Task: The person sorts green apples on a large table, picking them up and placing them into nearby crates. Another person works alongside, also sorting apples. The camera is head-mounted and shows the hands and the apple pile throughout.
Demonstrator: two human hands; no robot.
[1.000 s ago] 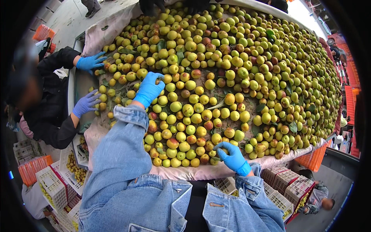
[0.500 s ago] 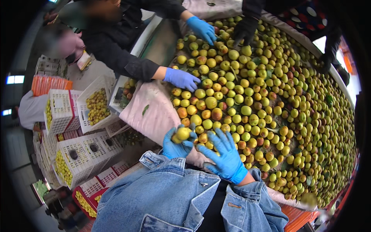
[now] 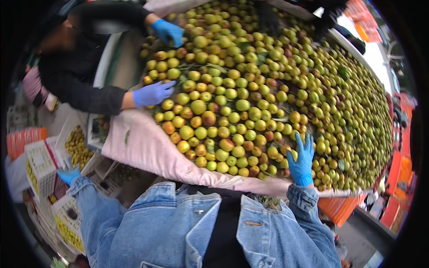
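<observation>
A sorting table with a pink cloth edge (image 3: 129, 143) is covered in green-yellow and red-blushed round fruit (image 3: 242, 105). My right hand (image 3: 301, 158), in a blue glove, lies among the fruit near the front edge, fingers spread, touching some. My left hand (image 3: 69, 175), also blue-gloved, is out beyond the table's left corner beside white plastic crates (image 3: 40, 167), some holding fruit; its fingers look apart, with no fruit visible in it.
A co-worker in dark sleeves works at the left end with a blue glove (image 3: 167, 31) and a purple glove (image 3: 152, 94) on the fruit. Dark-gloved hands (image 3: 268, 20) reach in from the far side. Orange crates (image 3: 335, 210) stand below the right front.
My left hand, holding fruit half a second earlier, has swung down-left to the crates and no longer shows any. My right hand has moved rightward over the fruit. The view has shifted.
</observation>
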